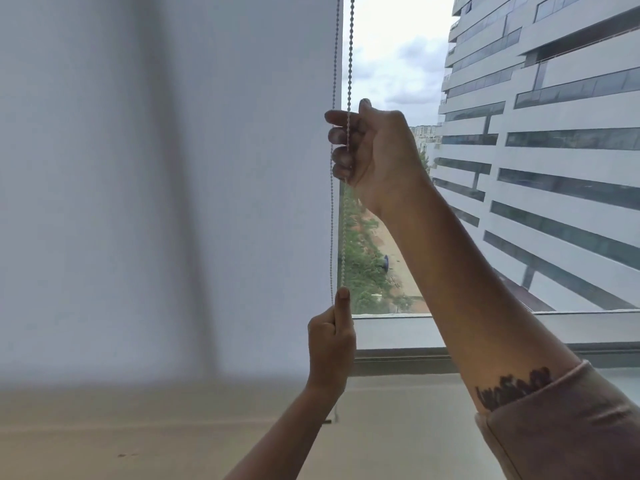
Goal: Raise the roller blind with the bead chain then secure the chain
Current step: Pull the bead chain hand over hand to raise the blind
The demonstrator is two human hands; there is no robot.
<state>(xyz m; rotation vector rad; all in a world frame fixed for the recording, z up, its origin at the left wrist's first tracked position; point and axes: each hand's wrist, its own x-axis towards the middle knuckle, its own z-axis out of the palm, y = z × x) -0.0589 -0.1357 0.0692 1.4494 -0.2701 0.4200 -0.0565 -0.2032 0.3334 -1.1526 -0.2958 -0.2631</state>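
Two strands of bead chain [349,64], my right hand [372,150] and left hand [330,341] each fisted around them, lower loop hidden behind my left wrist.

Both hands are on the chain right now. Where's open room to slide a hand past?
Open room lies over the bare glass, right of the chain and above the right hand. Crowded: the chain strands hang close against the blind edge, with the left hand gripping them lower down.

High-rise room, window [398,327], tower block [554,133] outside
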